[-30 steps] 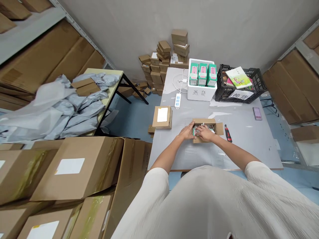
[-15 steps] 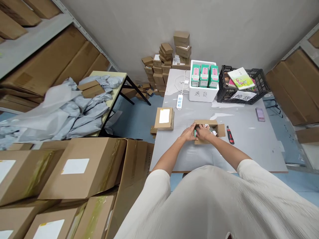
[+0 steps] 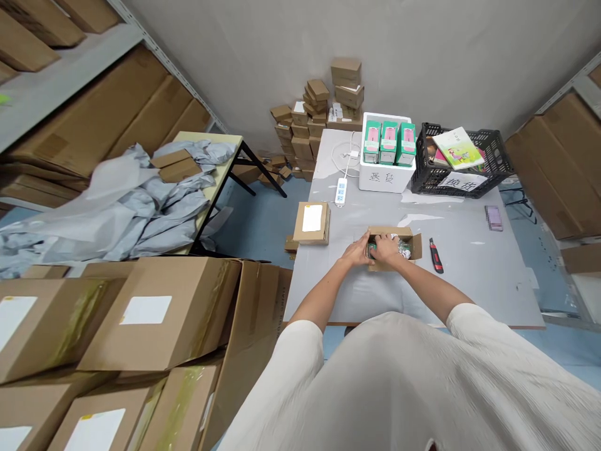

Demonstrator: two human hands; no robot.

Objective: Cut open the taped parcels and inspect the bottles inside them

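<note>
A small open cardboard box [image 3: 417, 245] lies on the table, its right end flap folded outward. My left hand [image 3: 357, 249] is closed around the box's left end. My right hand [image 3: 385, 248] reaches inside from above with bent fingers, and what they grip is mostly hidden. Something green [image 3: 372, 246] shows between the two hands. Clear crumpled plastic wrapping [image 3: 404, 248] with dark marks fills the part right of my right hand. A red and black box cutter [image 3: 436, 255] lies just right of the box.
A taped cardboard box [image 3: 312, 223] with a white label sits left. Behind are a power strip [image 3: 340, 191], a white foam box [image 3: 385, 178] of green and pink packages, and a black crate [image 3: 498, 164] with a booklet. A phone [image 3: 493, 218] lies right. Large cartons [image 3: 159, 338] crowd the left.
My right hand has shifted slightly within the box, and more green shows beside it. My left hand stays at the left end. The whole view has moved a little.
</note>
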